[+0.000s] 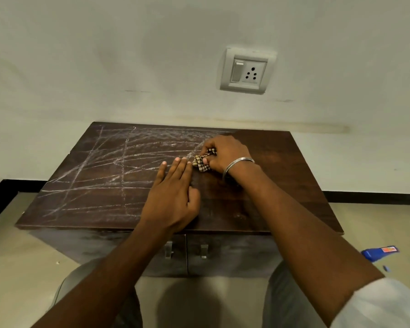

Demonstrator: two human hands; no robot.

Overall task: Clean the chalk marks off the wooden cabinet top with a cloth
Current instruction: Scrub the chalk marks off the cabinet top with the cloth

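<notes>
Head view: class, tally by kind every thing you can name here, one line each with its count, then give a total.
Hands: 2, left hand and right hand
Checked cloth: 1
Wooden cabinet: 1
Door handles: 2
Wall socket: 1
Bangle: 1
Blue items on floor: 2
Total: 10

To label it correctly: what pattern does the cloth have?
The cloth is checked, dark brown and cream; the head view shows it best.

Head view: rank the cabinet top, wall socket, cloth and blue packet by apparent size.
1. cabinet top
2. wall socket
3. blue packet and cloth look alike; the cloth is bunched under the right hand, so unranked.
</notes>
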